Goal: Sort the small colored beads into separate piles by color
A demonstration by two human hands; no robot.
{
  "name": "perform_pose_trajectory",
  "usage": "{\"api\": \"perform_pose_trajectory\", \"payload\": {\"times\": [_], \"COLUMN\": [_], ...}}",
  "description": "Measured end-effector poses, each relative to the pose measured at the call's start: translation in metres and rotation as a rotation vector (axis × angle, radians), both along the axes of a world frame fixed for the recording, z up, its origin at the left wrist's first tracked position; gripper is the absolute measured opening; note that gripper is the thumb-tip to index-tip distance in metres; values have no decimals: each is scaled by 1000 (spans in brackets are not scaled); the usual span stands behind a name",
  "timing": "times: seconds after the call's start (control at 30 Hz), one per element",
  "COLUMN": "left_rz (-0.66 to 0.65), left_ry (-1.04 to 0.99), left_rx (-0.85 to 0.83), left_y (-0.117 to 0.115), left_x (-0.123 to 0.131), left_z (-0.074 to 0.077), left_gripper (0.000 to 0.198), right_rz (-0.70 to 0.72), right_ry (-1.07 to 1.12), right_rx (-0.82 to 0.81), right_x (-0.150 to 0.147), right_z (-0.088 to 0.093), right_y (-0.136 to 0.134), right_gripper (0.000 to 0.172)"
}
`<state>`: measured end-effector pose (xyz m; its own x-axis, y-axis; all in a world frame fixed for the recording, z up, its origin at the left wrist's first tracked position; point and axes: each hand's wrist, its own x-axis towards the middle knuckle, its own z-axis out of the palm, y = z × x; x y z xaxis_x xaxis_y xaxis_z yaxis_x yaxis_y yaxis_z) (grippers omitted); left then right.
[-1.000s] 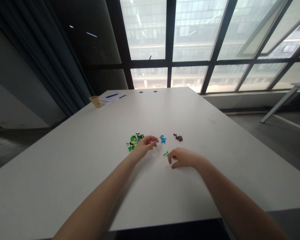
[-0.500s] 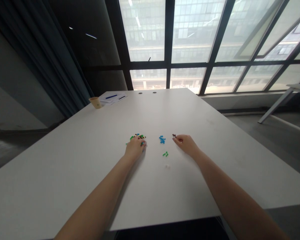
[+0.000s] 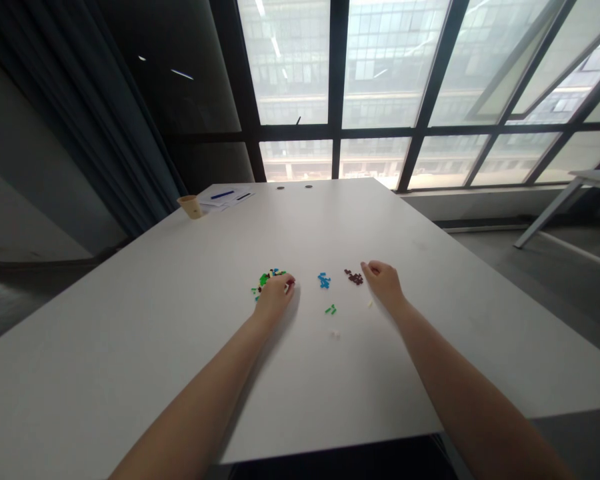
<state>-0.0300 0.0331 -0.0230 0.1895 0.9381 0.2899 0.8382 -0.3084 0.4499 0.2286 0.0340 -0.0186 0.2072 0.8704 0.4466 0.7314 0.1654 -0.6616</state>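
Observation:
My left hand rests on a mixed pile of small green, black and blue plastic bricks, covering its near side. Its curled fingertips hide whatever lies under them. My right hand hovers just right of a small heap of dark brown bricks, its fingers pinched together. Between my hands lies a little group of blue bricks. Nearer me are a couple of green bricks, a few white bits, and one pale piece just below my right hand.
Everything lies on a large white table whose near edge runs below my arms. At its far left corner stand a tan paper cup and papers with a blue pen. Tall windows fill the background.
My right hand has moved right and slightly away, leaving the brown heap in full view with a pale piece beside it. My left hand stays on the mixed pile.

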Motion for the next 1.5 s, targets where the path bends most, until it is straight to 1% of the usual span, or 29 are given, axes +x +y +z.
{"api": "perform_pose_trajectory", "payload": {"times": [0.13,0.27,0.33,0.43,0.5,0.67,0.83,1.1,1.17,1.37,1.5], "left_rz": [-75,-166,-184,-194,-193,-191,-204,-208,-215,-228,-228], "left_ry": [-288,-624,-728,-804,-812,-739,-736,-777,-781,-761,-725], "left_rx": [-83,-178,-189,-164,-118,-39,-42,-64,-74,-68,-40], "left_y": [-5,-12,-15,-19,-21,-24,-23,-23,-23,-24,-23], "left_x": [12,24,28,31,32,32,32,34,34,35,34], "left_z": [3,5,6,7,8,8,6,6,7,6,5], "left_gripper": [21,23,22,22,22,18,19,20,19,19,19], "right_rz": [75,185,259,339,366,407,456,473,481,518,533], "right_ry": [-10,-57,-82,-103,-113,-119,-133,-131,-122,-87,-80], "right_rx": [-27,3,23,36,41,47,74,89,99,193,255], "right_x": [-9,-21,-26,-32,-34,-37,-40,-41,-42,-48,-51], "right_z": [-1,0,1,2,1,0,0,2,4,8,8], "right_y": [-2,-7,-10,-13,-14,-15,-17,-19,-20,-28,-31], "right_gripper": [37,37,36,34,33,33,34,34,31,11,10]}}
